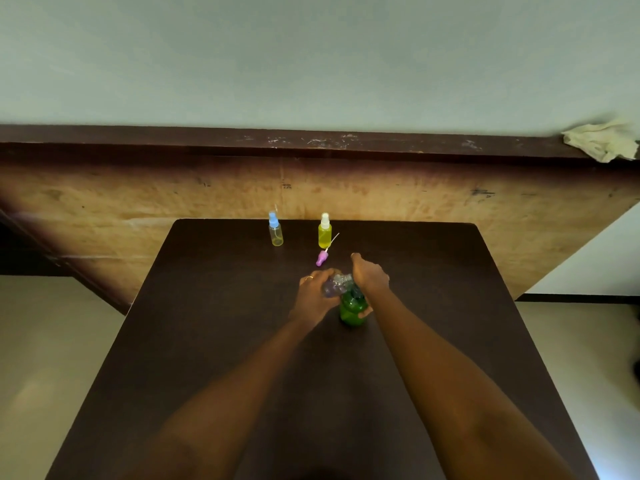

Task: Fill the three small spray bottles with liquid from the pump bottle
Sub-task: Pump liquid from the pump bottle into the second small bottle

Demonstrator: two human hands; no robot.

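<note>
"Head view, starting at the left: what stands there?"

"A blue-capped spray bottle [275, 230], upright on the dark table [214, 341], well beyond the left hand's fingertips and off to their left. Only a thin layer of yellow liquid shows at its bottom."

"And the left hand [311, 293] itself?"

"Its fingers [320, 274] are curled round a clear spray bottle [334, 284], uncapped and held tilted. A ring [309, 278] sits on one finger. The bottle's neck points toward the right hand's fingers and seems to meet the pump's spout, though that spot is blurred."

"What lies past the fingers?"

"A purple spray cap [322, 257] with its thin tube, lying on its side just beyond the fingertips of both hands. Farther out stands a yellow-filled spray bottle [325, 232] with a white top, upright, near the cap's tube end."

"The pump bottle?"

"The green pump bottle [350, 310] stands upright directly under the right hand [370, 277]. That hand covers the pump head from above, thumb [365, 311] pressed against the green body. The other fingers wrap behind the top, mostly hidden."

"Anything farther right?"

"A crumpled pale cloth [602, 140] on the dark ledge [311, 142], far from either hand's fingers."
</note>
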